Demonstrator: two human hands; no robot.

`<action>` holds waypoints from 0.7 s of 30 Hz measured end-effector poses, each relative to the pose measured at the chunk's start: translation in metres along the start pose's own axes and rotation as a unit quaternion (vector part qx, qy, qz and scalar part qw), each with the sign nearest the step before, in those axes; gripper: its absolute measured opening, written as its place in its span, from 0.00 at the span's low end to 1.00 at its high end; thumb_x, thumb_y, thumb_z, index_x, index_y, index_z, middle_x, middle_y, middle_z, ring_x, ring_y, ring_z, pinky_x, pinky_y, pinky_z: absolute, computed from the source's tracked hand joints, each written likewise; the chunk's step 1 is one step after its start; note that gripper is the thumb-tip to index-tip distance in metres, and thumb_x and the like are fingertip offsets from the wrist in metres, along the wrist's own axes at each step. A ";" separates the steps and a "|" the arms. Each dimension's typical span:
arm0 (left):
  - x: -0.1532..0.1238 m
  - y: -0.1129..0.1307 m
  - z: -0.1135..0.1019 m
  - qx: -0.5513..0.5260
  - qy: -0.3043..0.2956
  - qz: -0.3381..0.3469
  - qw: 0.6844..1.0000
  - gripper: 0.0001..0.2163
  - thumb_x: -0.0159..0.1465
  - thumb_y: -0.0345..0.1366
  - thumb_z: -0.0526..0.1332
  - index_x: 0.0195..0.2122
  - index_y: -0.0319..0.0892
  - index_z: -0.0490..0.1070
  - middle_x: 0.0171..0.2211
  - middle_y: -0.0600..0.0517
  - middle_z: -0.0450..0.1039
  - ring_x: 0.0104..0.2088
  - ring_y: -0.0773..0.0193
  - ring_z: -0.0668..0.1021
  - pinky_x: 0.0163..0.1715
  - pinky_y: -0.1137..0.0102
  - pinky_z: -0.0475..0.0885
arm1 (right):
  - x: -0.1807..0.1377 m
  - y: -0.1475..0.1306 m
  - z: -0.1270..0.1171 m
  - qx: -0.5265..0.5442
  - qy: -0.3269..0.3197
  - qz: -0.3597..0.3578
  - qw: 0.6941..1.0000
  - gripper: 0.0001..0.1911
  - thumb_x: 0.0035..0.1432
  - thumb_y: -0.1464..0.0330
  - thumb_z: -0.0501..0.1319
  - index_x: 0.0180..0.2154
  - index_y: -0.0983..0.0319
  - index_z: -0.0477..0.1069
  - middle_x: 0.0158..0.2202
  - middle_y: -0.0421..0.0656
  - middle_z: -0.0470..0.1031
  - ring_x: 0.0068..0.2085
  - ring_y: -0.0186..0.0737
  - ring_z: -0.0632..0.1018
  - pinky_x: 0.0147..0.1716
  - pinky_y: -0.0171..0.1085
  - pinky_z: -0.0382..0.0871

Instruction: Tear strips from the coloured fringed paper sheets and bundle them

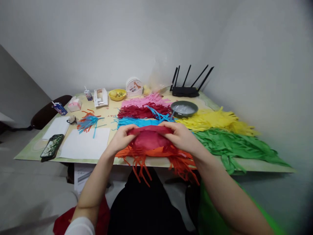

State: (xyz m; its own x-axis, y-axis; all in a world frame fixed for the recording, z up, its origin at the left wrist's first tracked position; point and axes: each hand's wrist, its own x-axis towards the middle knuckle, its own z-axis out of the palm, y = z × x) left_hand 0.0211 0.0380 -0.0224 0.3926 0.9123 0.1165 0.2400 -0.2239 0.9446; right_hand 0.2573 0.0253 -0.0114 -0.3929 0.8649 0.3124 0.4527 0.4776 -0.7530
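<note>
Table [107, 113], fringed paper piles [227, 143], phone [52, 146], perhaps router [184, 91]

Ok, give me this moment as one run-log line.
left hand: pinching red paper | right hand: pinching red paper | beneath: orange fringed paper | beyond: blue fringed paper

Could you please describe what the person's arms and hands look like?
The left hand and the right hand are bare, with no gloves, and no ring or watch shows. Both arms are uncovered as far as they can be seen, except for a white sleeve that ends near the left elbow.

Two hands [122, 137]; one red sheet [149, 138]; six big fringe piles [232, 145]; two bowls [184, 109]; two drink cartons [59, 108]; one phone [52, 147]; one router [186, 91]
</note>
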 end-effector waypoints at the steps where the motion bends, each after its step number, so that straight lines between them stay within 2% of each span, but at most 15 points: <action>1: -0.002 -0.001 -0.001 -0.010 0.016 -0.003 1.000 0.09 0.58 0.37 0.60 0.34 0.37 0.74 0.25 0.54 0.71 0.23 0.69 0.71 0.24 0.75 0.66 | -0.003 0.002 0.001 0.015 0.011 -0.005 1.000 0.12 0.54 0.72 0.54 0.35 0.63 0.75 0.33 0.42 0.79 0.35 0.40 0.78 0.36 0.35 0.69; 3: -0.006 -0.001 -0.003 -0.022 0.048 0.007 0.999 0.09 0.56 0.33 0.60 0.35 0.37 0.76 0.29 0.52 0.74 0.27 0.67 0.73 0.27 0.74 0.68 | -0.008 0.005 0.003 0.035 0.027 -0.013 0.999 0.17 0.53 0.73 0.53 0.39 0.62 0.77 0.39 0.43 0.80 0.41 0.42 0.79 0.42 0.37 0.71; 6: -0.013 0.000 -0.006 -0.006 0.078 0.059 0.995 0.11 0.54 0.29 0.57 0.36 0.38 0.75 0.32 0.51 0.75 0.32 0.65 0.75 0.31 0.73 0.69 | -0.015 0.005 0.006 0.038 0.055 -0.007 0.998 0.24 0.50 0.75 0.52 0.46 0.60 0.77 0.44 0.43 0.80 0.43 0.42 0.80 0.44 0.38 0.72; 9: -0.020 0.002 -0.005 0.046 0.089 0.111 0.989 0.11 0.55 0.27 0.54 0.37 0.40 0.72 0.30 0.53 0.73 0.29 0.67 0.73 0.30 0.75 0.68 | -0.021 0.001 0.006 0.016 0.080 -0.014 0.997 0.28 0.47 0.77 0.51 0.48 0.60 0.76 0.47 0.42 0.79 0.46 0.43 0.79 0.45 0.38 0.72; 12: -0.024 0.003 -0.004 0.073 0.093 0.122 0.985 0.12 0.54 0.26 0.53 0.37 0.40 0.70 0.30 0.54 0.72 0.26 0.69 0.71 0.27 0.76 0.66 | -0.025 -0.004 0.004 -0.044 0.088 -0.011 0.995 0.28 0.47 0.78 0.51 0.49 0.60 0.76 0.47 0.43 0.80 0.45 0.43 0.80 0.42 0.37 0.73; 15: -0.025 0.005 -0.004 0.073 0.108 0.131 0.983 0.14 0.52 0.24 0.53 0.37 0.40 0.70 0.33 0.53 0.73 0.30 0.68 0.73 0.29 0.76 0.67 | -0.026 -0.008 0.002 -0.070 0.078 -0.012 0.994 0.28 0.48 0.77 0.54 0.51 0.60 0.74 0.47 0.43 0.79 0.44 0.44 0.79 0.43 0.37 0.72; 18: -0.025 0.008 -0.006 0.056 0.104 0.130 0.984 0.17 0.49 0.24 0.52 0.38 0.41 0.72 0.34 0.52 0.75 0.32 0.66 0.75 0.31 0.74 0.68 | -0.026 -0.007 0.003 -0.018 0.048 -0.014 0.999 0.29 0.43 0.78 0.54 0.48 0.60 0.75 0.47 0.43 0.79 0.46 0.44 0.78 0.45 0.38 0.71; 21: -0.028 0.008 -0.009 0.041 0.081 0.124 0.988 0.19 0.47 0.24 0.52 0.37 0.41 0.76 0.35 0.51 0.77 0.35 0.63 0.76 0.35 0.71 0.71 | -0.027 -0.004 0.005 0.058 0.053 -0.009 0.997 0.31 0.39 0.78 0.51 0.46 0.59 0.77 0.45 0.42 0.80 0.44 0.43 0.79 0.42 0.38 0.72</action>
State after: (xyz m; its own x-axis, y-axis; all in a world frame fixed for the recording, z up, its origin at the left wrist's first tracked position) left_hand 0.0042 0.0140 -0.0151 0.3034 0.8670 0.3953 0.2278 -0.4688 0.8534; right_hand 0.2625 -0.0006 -0.0196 -0.3102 0.8707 0.3816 0.3477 0.4775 -0.8069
